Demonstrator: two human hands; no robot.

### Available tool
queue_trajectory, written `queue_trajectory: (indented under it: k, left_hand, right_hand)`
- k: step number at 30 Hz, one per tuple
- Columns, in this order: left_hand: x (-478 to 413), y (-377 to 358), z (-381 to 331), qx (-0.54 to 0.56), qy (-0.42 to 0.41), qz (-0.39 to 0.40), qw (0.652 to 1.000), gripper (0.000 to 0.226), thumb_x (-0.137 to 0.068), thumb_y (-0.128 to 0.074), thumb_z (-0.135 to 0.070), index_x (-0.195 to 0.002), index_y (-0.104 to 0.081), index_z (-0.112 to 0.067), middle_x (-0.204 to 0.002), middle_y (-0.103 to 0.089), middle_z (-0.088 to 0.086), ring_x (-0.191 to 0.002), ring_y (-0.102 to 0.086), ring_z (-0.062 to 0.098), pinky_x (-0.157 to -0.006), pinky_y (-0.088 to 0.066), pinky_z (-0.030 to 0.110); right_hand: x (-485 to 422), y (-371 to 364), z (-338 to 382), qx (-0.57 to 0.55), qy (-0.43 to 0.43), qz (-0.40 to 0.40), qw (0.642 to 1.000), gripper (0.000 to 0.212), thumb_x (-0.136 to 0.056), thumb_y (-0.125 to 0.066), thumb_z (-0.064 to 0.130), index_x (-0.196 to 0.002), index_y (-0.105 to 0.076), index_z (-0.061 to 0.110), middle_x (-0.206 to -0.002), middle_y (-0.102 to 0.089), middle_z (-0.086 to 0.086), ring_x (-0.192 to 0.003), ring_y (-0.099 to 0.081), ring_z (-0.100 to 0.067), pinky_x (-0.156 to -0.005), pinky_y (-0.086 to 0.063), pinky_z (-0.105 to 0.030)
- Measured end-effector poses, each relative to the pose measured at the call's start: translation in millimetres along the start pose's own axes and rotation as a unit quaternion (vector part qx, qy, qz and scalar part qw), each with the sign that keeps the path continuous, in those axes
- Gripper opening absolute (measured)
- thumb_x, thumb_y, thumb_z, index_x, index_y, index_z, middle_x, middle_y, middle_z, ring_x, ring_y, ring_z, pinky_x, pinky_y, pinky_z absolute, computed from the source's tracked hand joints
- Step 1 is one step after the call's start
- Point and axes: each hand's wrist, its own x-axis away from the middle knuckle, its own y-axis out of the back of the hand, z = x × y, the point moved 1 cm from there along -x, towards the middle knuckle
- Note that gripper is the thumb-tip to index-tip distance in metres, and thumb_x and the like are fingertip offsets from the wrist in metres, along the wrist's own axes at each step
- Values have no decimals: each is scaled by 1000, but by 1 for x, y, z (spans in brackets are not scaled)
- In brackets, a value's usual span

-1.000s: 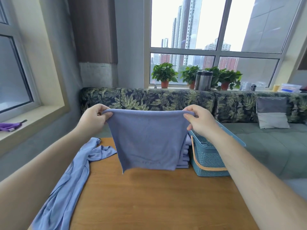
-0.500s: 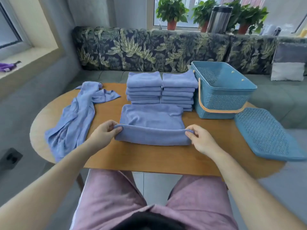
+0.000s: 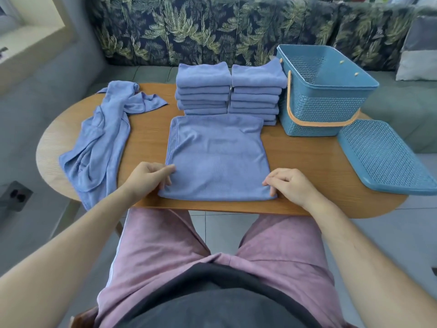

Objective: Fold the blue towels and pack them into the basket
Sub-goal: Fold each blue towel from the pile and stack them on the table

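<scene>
A blue towel [image 3: 217, 157] lies flat on the wooden table [image 3: 307, 157], folded into a rectangle. My left hand [image 3: 151, 178] pinches its near left corner. My right hand [image 3: 290, 183] pinches its near right corner. Behind it stand two stacks of folded blue towels [image 3: 203, 88], the second stack [image 3: 256, 91] touching the blue basket [image 3: 326, 107]. The basket sits at the table's right back with an orange handle down; I see nothing inside it. Unfolded blue towels [image 3: 99, 140] lie crumpled at the table's left.
The basket's blue perforated lid [image 3: 385, 157] lies at the table's right edge, partly overhanging. A leaf-patterned sofa back [image 3: 212, 27] runs behind the table, with a grey cushion [image 3: 418, 48] at far right. My legs in pink shorts are under the near edge.
The towel held up in the air a second ago was lowered onto the table and drawn toward me; it now lies flat. Both hands stay on its near corners.
</scene>
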Motion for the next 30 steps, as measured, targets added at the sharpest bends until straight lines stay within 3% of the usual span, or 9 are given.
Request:
queue_trajectory:
  k: [2, 4, 6, 9, 11, 13, 19, 26, 30]
  left_hand:
    - [-4, -1, 6, -115, -48, 0, 992, 44, -84, -70, -44, -59, -65, -8, -72, -64, 5, -77, -60, 15, -79, -45, 34]
    - [-11, -5, 6, -250, -118, -18, 961, 30, -80, -67, -57, -78, -72, -27, -92, -65, -5, -95, -57, 15, -91, -44, 34]
    - [-17, -14, 4, -339, -148, -6, 929, 48, -81, -57, -69, -117, -68, -38, -131, -58, -10, -126, -50, 15, -106, -36, 36]
    - [-19, -32, 4, -445, -110, 78, 885, 84, -81, -28, -89, -154, -26, -47, -166, -13, -16, -154, -7, 9, -124, -10, 36]
    - [-14, -38, 10, -465, -86, 99, 875, 93, -74, -9, -96, -155, -11, -51, -166, 0, -18, -154, 5, 7, -126, -2, 37]
    - [-4, -37, 11, -475, -90, 83, 871, 89, -77, -12, -95, -155, -13, -51, -166, -2, -19, -154, 3, 7, -126, -2, 38]
    - [5, -45, -8, -445, -167, 0, 880, 57, -90, -33, -76, -127, -56, -39, -140, -45, -15, -135, -39, 12, -110, -25, 31]
    - [-54, -69, -3, -453, -61, 31, 889, 65, -98, -26, -68, -157, -22, -41, -168, -7, -11, -155, 1, 18, -125, -1, 39]
    - [-31, -65, -1, -438, -98, 26, 893, 68, -92, -22, -74, -154, -28, -46, -166, -10, -18, -155, -1, 13, -126, -4, 38]
  right_hand:
    - [-8, -5, 0, 71, 30, -40, 996, 30, -88, -71, 15, -58, -70, 18, -74, -70, 5, -79, -65, -16, -84, -51, -44]
    - [-15, -13, 5, 152, 95, -85, 980, 12, -85, -75, 31, -78, -74, 21, -83, -70, 11, -85, -58, -16, -87, -49, -44]
    - [-22, -27, 12, 242, 130, -70, 959, 38, -86, -67, 50, -116, -72, 28, -125, -67, 10, -117, -54, -16, -104, -43, -40]
    - [-32, -48, 19, 347, 80, 31, 934, 68, -94, -47, 66, -156, -31, 40, -168, -16, 8, -154, -12, -14, -124, -12, -39]
    - [-32, -57, 19, 371, 45, 74, 924, 70, -97, -37, 68, -159, -17, 43, -170, 0, 10, -156, 3, -11, -126, 1, -37]
    - [-24, -56, 19, 381, 40, 70, 921, 69, -96, -36, 71, -158, -19, 45, -169, -2, 11, -156, 0, -11, -125, 0, -36]
    - [-22, -56, 40, 385, 87, 4, 919, 56, -89, -43, 66, -133, -60, 37, -152, -44, 9, -142, -36, -14, -113, -26, -34]
    - [-76, -82, 38, 387, 32, 83, 918, 66, -103, -28, 60, -161, -11, 36, -170, 3, 8, -156, 9, -16, -125, 2, -39]
    - [-47, -82, 29, 392, 61, 50, 917, 70, -96, -21, 69, -159, -21, 39, -169, -6, 9, -156, -2, -17, -125, -8, -41]
